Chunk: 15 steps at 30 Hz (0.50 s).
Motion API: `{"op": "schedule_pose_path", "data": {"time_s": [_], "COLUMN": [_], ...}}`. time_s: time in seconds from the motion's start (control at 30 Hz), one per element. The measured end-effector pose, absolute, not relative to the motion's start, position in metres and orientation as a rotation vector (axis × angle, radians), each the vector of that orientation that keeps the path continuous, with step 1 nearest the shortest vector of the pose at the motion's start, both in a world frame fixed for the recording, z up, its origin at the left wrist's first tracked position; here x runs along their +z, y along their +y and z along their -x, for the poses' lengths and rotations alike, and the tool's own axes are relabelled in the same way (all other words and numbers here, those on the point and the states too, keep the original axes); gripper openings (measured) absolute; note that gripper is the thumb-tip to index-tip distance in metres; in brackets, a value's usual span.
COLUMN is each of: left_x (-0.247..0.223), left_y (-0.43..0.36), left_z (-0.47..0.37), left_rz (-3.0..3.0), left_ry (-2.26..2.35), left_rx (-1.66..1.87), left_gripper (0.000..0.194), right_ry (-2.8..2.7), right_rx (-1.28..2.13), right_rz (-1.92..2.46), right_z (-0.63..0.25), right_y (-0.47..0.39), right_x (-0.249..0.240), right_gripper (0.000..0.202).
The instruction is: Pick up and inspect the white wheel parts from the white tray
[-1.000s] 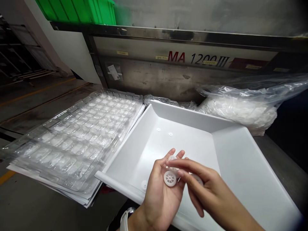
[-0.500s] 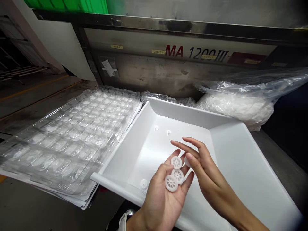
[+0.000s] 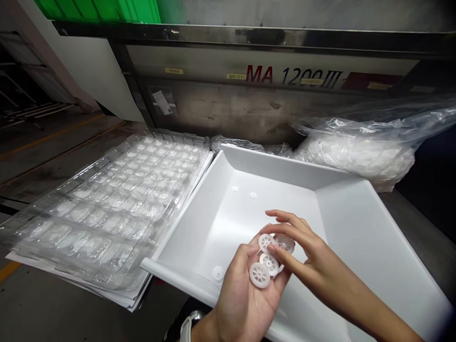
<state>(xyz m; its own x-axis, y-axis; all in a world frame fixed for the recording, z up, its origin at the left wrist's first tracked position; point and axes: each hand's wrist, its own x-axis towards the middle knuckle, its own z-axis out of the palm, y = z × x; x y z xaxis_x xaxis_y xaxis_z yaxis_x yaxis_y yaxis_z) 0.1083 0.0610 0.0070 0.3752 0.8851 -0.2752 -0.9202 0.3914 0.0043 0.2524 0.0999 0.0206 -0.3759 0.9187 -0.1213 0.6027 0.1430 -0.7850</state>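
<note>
Several small white plastic spoked wheels [image 3: 260, 275] rest in my left hand [image 3: 245, 289], which is cupped palm up with the thumb along their side. My right hand [image 3: 302, 242] reaches over from the right, its thumb and index finger closed on the edges of the uppermost wheel [image 3: 265, 242]. Another wheel [image 3: 285, 243] sits beneath the right fingers, partly covered. Both hands are above a light grey plastic tray [image 3: 340, 209] with raised sides and an open front.
Left of the tray, a clear plastic blister tray [image 3: 117, 190] with many pockets lies on stacked white sheets [image 3: 131, 301]. A clear bag of white material [image 3: 356, 154] stands behind on the right. The machine wall [image 3: 221, 107] rises at the back. A green bin [image 3: 103, 10] is above.
My right hand has closed from spread fingers onto the wheels. The wheel at its fingertips now lies among the others in my left hand. The view has shifted slightly.
</note>
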Motion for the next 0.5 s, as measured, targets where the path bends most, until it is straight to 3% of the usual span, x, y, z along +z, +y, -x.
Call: {"op": "schedule_pose_path", "data": {"time_s": [0.2,0.5], "left_x": [0.007,0.005], "left_y": [0.058,0.055], "left_z": [-0.109,-0.104], "left_rz": [0.106,0.162], "left_ry": [0.168,0.270], "left_rx": [1.135,1.127], "left_gripper": [0.042,0.054], "right_ry": [-1.855,-1.856], "right_rx": [1.342,1.296], "right_rz": [1.415,1.400], "right_z": [-0.245,-0.262], "right_y": [0.102,0.112], "right_x": [0.023,0.032], "right_gripper": [0.026,0.027]}}
